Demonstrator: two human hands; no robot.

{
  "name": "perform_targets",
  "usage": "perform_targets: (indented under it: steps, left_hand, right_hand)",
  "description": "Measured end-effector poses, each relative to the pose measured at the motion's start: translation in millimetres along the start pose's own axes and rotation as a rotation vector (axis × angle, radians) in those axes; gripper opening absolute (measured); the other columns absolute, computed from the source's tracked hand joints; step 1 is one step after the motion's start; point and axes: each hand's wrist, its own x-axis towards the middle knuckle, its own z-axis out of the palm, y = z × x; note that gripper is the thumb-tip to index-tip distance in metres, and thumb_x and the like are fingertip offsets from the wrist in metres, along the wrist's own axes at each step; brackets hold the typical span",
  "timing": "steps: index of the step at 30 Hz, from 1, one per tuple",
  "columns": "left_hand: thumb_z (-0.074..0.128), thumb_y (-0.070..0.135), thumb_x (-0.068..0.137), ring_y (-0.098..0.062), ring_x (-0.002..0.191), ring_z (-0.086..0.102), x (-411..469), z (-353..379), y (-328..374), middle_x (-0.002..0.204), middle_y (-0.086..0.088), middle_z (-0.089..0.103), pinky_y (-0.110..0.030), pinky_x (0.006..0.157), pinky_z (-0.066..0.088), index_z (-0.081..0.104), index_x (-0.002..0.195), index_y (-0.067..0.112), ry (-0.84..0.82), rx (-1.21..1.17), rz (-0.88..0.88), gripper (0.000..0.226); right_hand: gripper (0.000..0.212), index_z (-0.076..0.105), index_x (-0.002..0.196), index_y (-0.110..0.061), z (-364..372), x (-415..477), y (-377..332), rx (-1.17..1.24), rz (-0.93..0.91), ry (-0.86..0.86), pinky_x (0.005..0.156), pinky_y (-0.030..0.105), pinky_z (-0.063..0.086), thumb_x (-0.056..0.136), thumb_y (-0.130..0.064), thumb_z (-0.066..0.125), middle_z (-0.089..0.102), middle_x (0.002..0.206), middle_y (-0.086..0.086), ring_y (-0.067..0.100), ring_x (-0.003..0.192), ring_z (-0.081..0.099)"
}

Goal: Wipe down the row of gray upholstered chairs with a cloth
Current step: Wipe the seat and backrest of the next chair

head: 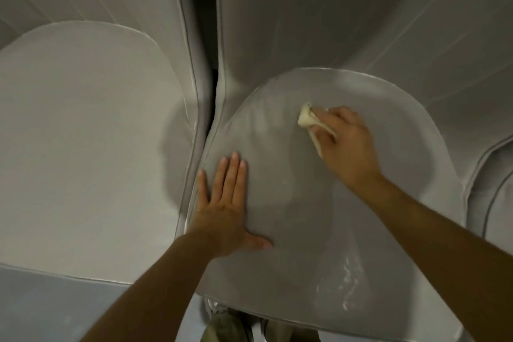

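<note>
A gray upholstered chair seat (291, 216) fills the middle of the head view, its backrest (319, 22) rising behind it. My right hand (344, 141) grips a small cream cloth (305, 118) and presses it on the far part of this seat. My left hand (224, 203) lies flat with straight fingers on the seat's left side, near its piped edge. A wet streak (347, 283) glistens on the seat's near right part.
A second gray chair seat (83, 133) stands to the left, separated by a narrow dark gap (206, 22). The edge of a third chair (497, 175) shows at the right. Blue-gray floor (41, 308) and my shoes (222, 322) lie below.
</note>
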Motion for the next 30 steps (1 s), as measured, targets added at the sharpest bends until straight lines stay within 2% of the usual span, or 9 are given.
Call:
perform_targets:
  steps: [3, 7, 10, 13, 16, 18, 23, 26, 30]
  left_hand:
    - [0.027, 0.094, 0.040, -0.016, 0.117, -0.058, 3, -2, 2, 0.121, 0.002, -0.066, -0.044, 0.094, -0.041, -0.061, 0.114, 0.018, -0.011, 0.035, -0.023, 0.138]
    - [0.048, 0.089, 0.056, -0.019, 0.120, -0.055, -2, -5, 6, 0.119, 0.002, -0.065, -0.046, 0.099, -0.036, -0.058, 0.114, 0.017, -0.026, 0.055, -0.041, 0.141]
    - [0.051, 0.085, 0.062, -0.022, 0.123, -0.052, -11, -3, 11, 0.121, 0.000, -0.063, -0.049, 0.107, -0.028, -0.055, 0.116, 0.015, -0.041, 0.073, -0.034, 0.139]
    - [0.052, 0.086, 0.060, -0.020, 0.120, -0.055, -21, 7, 16, 0.119, 0.001, -0.066, -0.047, 0.103, -0.034, -0.060, 0.112, 0.017, -0.074, 0.064, 0.009, 0.141]
    - [0.052, 0.088, 0.057, -0.018, 0.115, -0.059, -19, 14, 15, 0.116, 0.003, -0.068, -0.043, 0.095, -0.038, -0.062, 0.109, 0.018, -0.042, 0.073, 0.012, 0.143]
    - [0.052, 0.087, 0.056, -0.019, 0.113, -0.060, -16, 16, 15, 0.115, 0.003, -0.068, -0.045, 0.097, -0.036, -0.060, 0.112, 0.018, -0.044, 0.077, 0.000, 0.143]
    - [0.051, 0.087, 0.057, -0.020, 0.114, -0.058, -19, 13, 17, 0.117, 0.003, -0.066, -0.052, 0.108, -0.026, -0.058, 0.113, 0.018, -0.069, 0.090, -0.027, 0.140]
    - [0.050, 0.086, 0.059, -0.020, 0.123, -0.052, -21, 8, 31, 0.125, 0.000, -0.061, -0.052, 0.111, -0.022, -0.055, 0.116, 0.017, -0.050, 0.062, -0.005, 0.138]
    - [0.053, 0.082, 0.063, -0.016, 0.125, -0.047, -11, 6, 73, 0.127, 0.002, -0.055, -0.050, 0.110, -0.022, -0.048, 0.121, 0.013, -0.028, 0.056, 0.100, 0.136]
  right_hand:
    - [0.036, 0.068, 0.113, -0.011, 19, -17, 3, -0.013, 0.014, -0.002, 0.078, 0.049, 0.047, 0.084, -0.019, 0.050, 0.060, 0.096, 0.018, 0.041, 0.082, 0.054]
    - [0.036, 0.071, 0.107, -0.013, 46, -88, -25, 0.038, -0.131, -0.056, 0.068, 0.044, 0.048, 0.084, -0.025, 0.045, 0.064, 0.091, 0.013, 0.037, 0.073, 0.057]
    - [0.037, 0.070, 0.110, -0.011, 37, -98, -33, 0.142, -0.149, -0.126, 0.070, 0.045, 0.053, 0.084, -0.024, 0.046, 0.064, 0.091, 0.012, 0.035, 0.074, 0.057]
    - [0.039, 0.068, 0.113, -0.009, 14, -78, -18, 0.093, -0.108, 0.022, 0.076, 0.032, 0.048, 0.082, -0.021, 0.048, 0.061, 0.088, 0.014, 0.032, 0.079, 0.056]
    - [0.037, 0.067, 0.115, -0.009, 0, -58, 12, -0.003, 0.092, 0.156, 0.082, 0.045, 0.045, 0.082, -0.019, 0.052, 0.059, 0.096, 0.019, 0.039, 0.088, 0.054]
    - [0.036, 0.069, 0.110, -0.009, 14, -62, 14, -0.048, 0.172, 0.194, 0.076, 0.051, 0.044, 0.078, -0.015, 0.052, 0.059, 0.095, 0.021, 0.044, 0.085, 0.053]
    - [0.037, 0.072, 0.105, -0.016, 56, -124, -34, 0.033, -0.001, 0.135, 0.064, 0.043, 0.045, 0.082, -0.026, 0.045, 0.063, 0.088, 0.009, 0.024, 0.080, 0.042]
    - [0.040, 0.069, 0.111, -0.009, 38, -125, -27, 0.177, -0.001, 0.087, 0.069, 0.046, 0.050, 0.084, -0.027, 0.046, 0.063, 0.089, 0.013, 0.030, 0.079, 0.053]
    - [0.038, 0.065, 0.117, -0.006, -19, -116, 21, 0.011, 0.086, 0.295, 0.075, 0.032, 0.037, 0.084, -0.020, 0.051, 0.060, 0.086, 0.018, 0.020, 0.082, 0.044]
